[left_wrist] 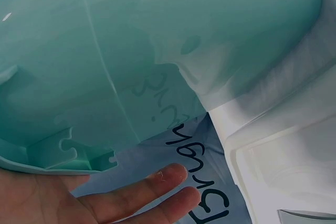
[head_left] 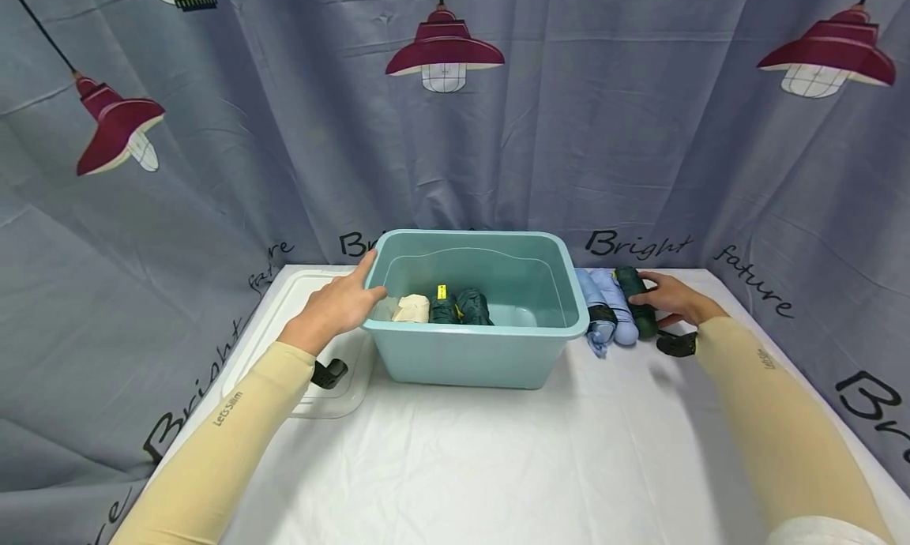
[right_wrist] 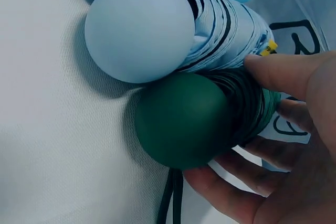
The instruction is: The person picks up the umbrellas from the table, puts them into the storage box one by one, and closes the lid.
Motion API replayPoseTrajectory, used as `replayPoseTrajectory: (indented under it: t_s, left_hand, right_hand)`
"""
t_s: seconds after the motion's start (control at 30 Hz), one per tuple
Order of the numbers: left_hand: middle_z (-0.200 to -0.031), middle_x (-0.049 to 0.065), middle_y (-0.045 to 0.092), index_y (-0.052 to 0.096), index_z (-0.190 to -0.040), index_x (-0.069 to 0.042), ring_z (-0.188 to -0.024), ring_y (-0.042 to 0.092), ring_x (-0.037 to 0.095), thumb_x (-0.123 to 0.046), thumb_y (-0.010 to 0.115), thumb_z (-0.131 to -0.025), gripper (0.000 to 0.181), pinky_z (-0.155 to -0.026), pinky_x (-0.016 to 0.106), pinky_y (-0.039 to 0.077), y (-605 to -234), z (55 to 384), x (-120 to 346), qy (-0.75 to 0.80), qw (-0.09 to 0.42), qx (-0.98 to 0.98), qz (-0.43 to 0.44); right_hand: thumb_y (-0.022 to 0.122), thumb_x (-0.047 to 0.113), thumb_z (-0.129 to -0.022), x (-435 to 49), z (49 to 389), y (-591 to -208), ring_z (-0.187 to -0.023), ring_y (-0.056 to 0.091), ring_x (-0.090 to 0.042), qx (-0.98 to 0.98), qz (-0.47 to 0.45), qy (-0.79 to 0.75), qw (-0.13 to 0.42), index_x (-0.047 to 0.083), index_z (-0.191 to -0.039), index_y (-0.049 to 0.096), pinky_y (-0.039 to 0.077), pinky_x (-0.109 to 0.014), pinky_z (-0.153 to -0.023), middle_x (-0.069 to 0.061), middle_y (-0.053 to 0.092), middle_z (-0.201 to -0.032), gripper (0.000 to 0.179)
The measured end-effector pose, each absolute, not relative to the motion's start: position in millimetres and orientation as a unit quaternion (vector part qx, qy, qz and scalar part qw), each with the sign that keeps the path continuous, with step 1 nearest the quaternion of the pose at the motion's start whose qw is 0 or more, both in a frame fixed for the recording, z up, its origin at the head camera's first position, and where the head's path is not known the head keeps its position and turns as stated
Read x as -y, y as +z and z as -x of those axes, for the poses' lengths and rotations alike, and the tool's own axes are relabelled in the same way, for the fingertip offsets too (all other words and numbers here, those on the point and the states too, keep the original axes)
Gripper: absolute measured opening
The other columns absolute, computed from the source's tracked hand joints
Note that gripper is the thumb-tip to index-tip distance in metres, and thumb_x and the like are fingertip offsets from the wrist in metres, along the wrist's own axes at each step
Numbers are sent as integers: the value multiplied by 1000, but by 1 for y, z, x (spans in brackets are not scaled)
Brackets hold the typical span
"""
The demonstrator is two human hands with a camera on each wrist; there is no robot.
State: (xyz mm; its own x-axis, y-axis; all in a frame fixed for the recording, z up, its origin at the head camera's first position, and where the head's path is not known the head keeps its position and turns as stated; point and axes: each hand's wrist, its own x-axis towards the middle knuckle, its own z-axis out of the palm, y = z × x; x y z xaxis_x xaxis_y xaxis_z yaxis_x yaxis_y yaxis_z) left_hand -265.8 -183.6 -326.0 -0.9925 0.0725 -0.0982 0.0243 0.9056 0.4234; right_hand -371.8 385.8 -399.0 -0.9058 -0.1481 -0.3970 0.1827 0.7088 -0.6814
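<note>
A teal plastic bin (head_left: 469, 355) stands at the middle of the table. My left hand (head_left: 334, 312) rests on its left rim; in the left wrist view the fingers (left_wrist: 139, 195) stretch out beside the wall. Inside lie a cream bundle (head_left: 411, 309) and two dark green folded umbrellas (head_left: 472, 306), partly hidden by the front wall. To the right of the bin, my right hand (head_left: 671, 296) holds another dark green folded umbrella (right_wrist: 181, 121), its thumb and fingers around it. Against that one lies a light blue folded umbrella (right_wrist: 139, 30), with a second blue one (head_left: 600, 328) beside it.
A translucent white lid (head_left: 344, 379) lies flat at the left, partly behind the left forearm. White cloth (head_left: 469, 458) covers the table. A grey-blue curtain (head_left: 604, 150) with printed lamps and lettering hangs close behind and along both sides.
</note>
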Motion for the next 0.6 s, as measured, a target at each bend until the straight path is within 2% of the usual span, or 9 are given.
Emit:
replayPoseTrajectory:
  t_s: [0.17,0.37,0.6]
  left_hand:
    - [-156,19,43,-10,-160,-41,-121,58,39,-50,37,-98,78,-96,61,44,-326,265,183,217,56,-974,-23]
    - [-155,19,44,-9,-160,-42,-119,59,38,-49,37,-98,78,-94,59,45,-328,266,182,220,59,-973,-25]
    - [-154,18,46,-10,-160,-42,-115,60,37,-49,38,-98,78,-93,59,45,-327,266,183,225,55,-972,-24]
  right_hand:
    - [59,23,-101,-386,376,-404,-136,36,-55,-902,-12,-377,209,2,-160,-7,55,-56,-87,-44,19,-152,91]
    - [62,21,-97,-392,376,-407,-131,40,-54,-908,-10,-356,218,2,-160,-6,56,-54,-84,-43,15,-153,94]
    - [58,30,-96,-386,375,-402,-131,39,-54,-918,-16,-325,229,0,-158,-10,58,-49,-79,-43,17,-152,97]
